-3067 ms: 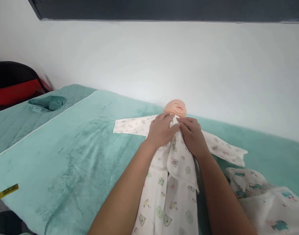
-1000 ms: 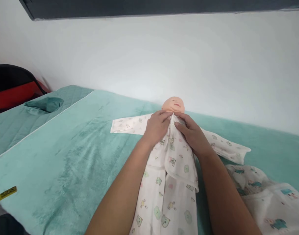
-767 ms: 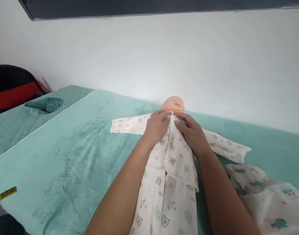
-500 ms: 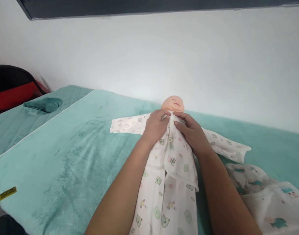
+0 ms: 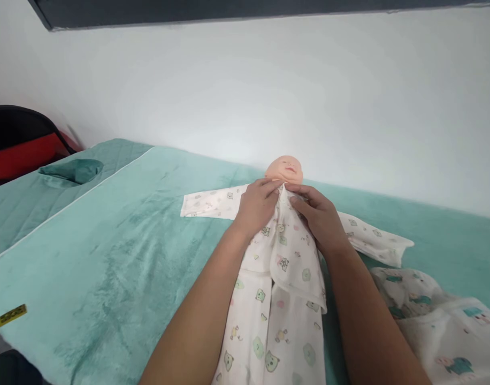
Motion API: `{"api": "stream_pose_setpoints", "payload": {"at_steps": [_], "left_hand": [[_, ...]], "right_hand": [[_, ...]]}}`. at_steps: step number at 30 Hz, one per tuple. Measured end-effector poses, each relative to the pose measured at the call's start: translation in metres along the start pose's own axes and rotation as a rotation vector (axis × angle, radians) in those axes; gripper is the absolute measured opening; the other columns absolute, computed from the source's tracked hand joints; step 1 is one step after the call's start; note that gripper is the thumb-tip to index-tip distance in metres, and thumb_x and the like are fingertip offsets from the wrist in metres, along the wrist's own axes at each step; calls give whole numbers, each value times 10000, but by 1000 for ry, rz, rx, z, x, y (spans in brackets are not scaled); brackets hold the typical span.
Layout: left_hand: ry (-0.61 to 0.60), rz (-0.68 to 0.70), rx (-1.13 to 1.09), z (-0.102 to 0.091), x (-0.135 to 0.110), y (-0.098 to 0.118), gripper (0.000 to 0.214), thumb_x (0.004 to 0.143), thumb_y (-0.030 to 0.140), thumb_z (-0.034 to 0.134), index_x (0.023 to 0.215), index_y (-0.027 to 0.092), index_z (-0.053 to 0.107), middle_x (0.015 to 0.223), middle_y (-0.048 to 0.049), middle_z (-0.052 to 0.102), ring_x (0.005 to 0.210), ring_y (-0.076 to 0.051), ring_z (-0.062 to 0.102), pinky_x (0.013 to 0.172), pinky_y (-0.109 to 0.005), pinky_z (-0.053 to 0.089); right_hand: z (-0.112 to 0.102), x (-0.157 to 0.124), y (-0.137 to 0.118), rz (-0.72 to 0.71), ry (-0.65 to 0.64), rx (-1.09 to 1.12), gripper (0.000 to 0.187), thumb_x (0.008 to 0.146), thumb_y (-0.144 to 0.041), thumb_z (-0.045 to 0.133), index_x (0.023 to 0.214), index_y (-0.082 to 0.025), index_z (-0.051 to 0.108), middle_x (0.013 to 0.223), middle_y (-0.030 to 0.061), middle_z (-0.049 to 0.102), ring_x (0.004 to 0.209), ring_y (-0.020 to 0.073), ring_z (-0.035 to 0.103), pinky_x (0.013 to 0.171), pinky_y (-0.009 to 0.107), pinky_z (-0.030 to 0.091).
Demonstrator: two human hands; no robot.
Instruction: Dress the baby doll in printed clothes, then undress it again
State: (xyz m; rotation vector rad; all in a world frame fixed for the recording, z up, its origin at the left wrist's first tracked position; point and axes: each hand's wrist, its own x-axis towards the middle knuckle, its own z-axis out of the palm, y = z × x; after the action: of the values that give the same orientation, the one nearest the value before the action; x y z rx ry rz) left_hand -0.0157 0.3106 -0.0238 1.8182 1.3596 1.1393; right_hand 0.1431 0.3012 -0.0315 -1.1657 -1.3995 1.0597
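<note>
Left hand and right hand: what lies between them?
In the head view, the upper front of the printed shirt lies between the left hand and right hand, below the doll's head.

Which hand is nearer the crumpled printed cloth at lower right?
Right. The right hand lies beyond and left of the cloth; the left hand is farther left, on the shirt.

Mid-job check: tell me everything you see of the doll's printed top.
The long-sleeved top is soft-looking white cloth with small printed animals and green and pink shapes. It lies below the doll's head, sleeves spread to either side on the teal sheet, one front panel overlapping the other. Its hem lies over matching printed cloth. The left hand and right hand touch it near the neckline.
</note>
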Motion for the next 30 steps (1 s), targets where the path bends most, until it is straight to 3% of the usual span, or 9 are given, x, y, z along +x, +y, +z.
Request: {"api": "stream_pose_setpoints", "payload": {"at_steps": [3,8,12,21,30], "left_hand": [[5,2,-3,0,0,1,346,919,218,447,1142,298,699,1320,-19,614,1310,-222,496,1123,-389,370],[118,-81,-60,1,-2,2,228,891,236,530,1061,221,681,1226,-57,652,1205,-208,570,1088,-357,403],[111,-72,-79,1,-2,1,195,889,206,535,997,215,697,1201,-58,651,1193,-194,576,1097,-340,391],[72,-44,-65,1,-1,-2,280,913,238,510,1093,244,724,1298,-60,601,1267,-207,537,1130,-358,371],[29,-4,15,0,-1,-1,361,933,224,439,1191,278,686,1301,-38,606,1281,-207,511,1131,-371,372]], "right_hand": [[1,0,0,8,10,7,274,793,-380,680,1051,-294,715,1217,-4,691,992,218,613,870,389,471],[1,0,1,-26,15,26,226,796,-353,679,1006,-283,724,1190,1,701,1076,226,604,919,380,456],[2,0,1,-19,14,61,196,797,-338,682,980,-284,725,1204,-5,696,1068,213,603,888,354,457],[1,-1,-1,19,44,29,212,774,-348,681,965,-270,729,1198,-13,700,860,167,591,666,293,422],[3,0,-1,-13,83,23,194,780,-333,673,955,-273,733,1140,4,707,986,210,611,815,346,466]]}}
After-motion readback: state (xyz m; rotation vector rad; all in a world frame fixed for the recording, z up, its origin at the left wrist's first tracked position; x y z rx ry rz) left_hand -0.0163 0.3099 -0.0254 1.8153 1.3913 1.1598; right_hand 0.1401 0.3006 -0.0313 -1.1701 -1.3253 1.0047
